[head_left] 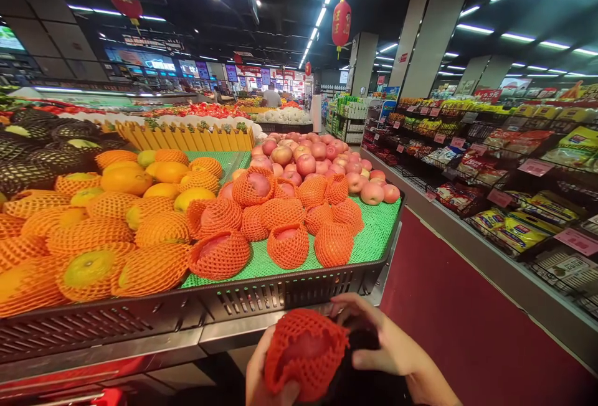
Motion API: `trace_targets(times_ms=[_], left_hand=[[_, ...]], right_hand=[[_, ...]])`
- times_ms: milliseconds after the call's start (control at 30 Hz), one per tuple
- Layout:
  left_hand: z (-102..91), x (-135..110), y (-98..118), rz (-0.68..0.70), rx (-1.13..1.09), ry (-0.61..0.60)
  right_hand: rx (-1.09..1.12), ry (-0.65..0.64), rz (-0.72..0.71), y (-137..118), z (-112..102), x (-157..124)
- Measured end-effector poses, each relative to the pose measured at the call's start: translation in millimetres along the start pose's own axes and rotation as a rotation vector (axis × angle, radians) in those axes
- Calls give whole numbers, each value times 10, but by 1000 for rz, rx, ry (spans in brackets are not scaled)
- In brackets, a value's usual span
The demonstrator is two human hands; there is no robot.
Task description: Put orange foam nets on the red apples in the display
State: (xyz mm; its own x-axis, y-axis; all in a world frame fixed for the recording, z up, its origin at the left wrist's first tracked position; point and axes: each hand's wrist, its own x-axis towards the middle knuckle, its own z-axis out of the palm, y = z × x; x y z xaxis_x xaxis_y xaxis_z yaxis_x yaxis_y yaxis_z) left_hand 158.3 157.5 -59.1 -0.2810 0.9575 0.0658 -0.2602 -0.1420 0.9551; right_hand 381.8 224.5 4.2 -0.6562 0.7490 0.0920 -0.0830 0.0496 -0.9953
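Firstly, a long grey-edged shelving rack [467, 245] over a flat maroon side panel [467, 319], stocked with bagged goods: right of the black slotted plastic produce tray. Square grey pillar [432, 32]: beyond the tray, to its right.

Produce tray [322, 289] itself: slotted front wall, lined with a bright green mesh mat [374, 238].

Row of yellow picket fencing [187, 138]: behind the tray's left part. Heap of bare, round, pinkish-red apples [306, 163]: at the tray's back right. Group of yellow round fruit [126, 177], many in orange foam netting: left half of the tray. Cluster of reddish fruit in orange foam net sleeves [287, 247]: tray's front middle, before the bare apples.

Red cylindrical hanging lantern [341, 25] with yellow lettering: high above and beyond the tray.

Right hand [385, 340]: before the tray's front wall, fingers parted and loosely bent, just beside the held fruit; whether a fingertip touches it cannot be told. Left hand [258, 368]: left of it before the same wall, closed around the held fruit, thumb across the near side.

Held fruit [303, 345]: one, round and pinkish-red, inside a red-orange foam net sleeve [322, 372] with its mouth gaping; before the tray, below its rim.
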Motion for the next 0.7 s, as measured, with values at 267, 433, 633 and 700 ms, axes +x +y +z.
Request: trace_targets(times_ms=[267, 433, 633, 700], left_hand=[[194, -52, 186, -79, 41, 112], [180, 6, 214, -126, 12, 30], [-441, 227, 455, -53, 369, -109], [-888, 247, 640, 74, 457, 20]], right_hand=[[-6, 139, 25, 65, 374, 135], [392, 185, -70, 303, 536, 255], [460, 316, -175, 238, 395, 244], [359, 545, -244, 90, 158, 272]])
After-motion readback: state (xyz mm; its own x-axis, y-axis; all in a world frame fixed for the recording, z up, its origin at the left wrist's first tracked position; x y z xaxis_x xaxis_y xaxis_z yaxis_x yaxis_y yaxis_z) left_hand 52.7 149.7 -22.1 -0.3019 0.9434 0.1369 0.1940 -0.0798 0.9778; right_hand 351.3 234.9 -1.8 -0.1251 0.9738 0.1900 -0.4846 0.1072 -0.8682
